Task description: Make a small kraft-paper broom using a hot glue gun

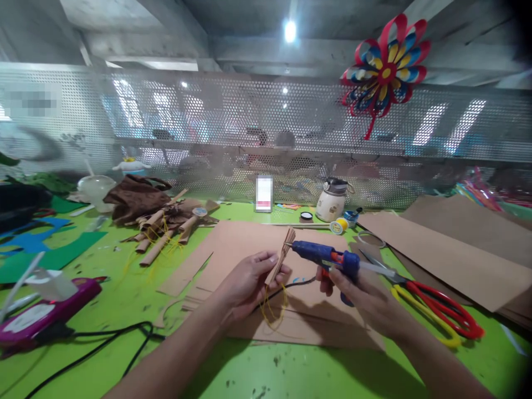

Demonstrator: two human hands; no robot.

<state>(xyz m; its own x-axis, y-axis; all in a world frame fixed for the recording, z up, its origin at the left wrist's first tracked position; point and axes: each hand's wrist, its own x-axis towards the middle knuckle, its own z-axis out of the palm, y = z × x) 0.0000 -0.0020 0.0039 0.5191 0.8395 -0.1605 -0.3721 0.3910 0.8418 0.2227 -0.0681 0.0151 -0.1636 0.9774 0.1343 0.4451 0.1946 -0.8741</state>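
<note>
My left hand is closed on a small roll of brown cardboard, held upright, with yellow string dangling below it. My right hand grips a blue glue gun whose nozzle touches the top of the roll. The gun's black cord trails under my hands. Both hands hover over brown cardboard sheets lying on the green table.
Red and yellow scissors lie to the right. More cardboard sheets are stacked at far right. A pile of rolled cardboard tubes lies to the left. A pink device with black cables sits at near left. A perforated metal screen stands behind.
</note>
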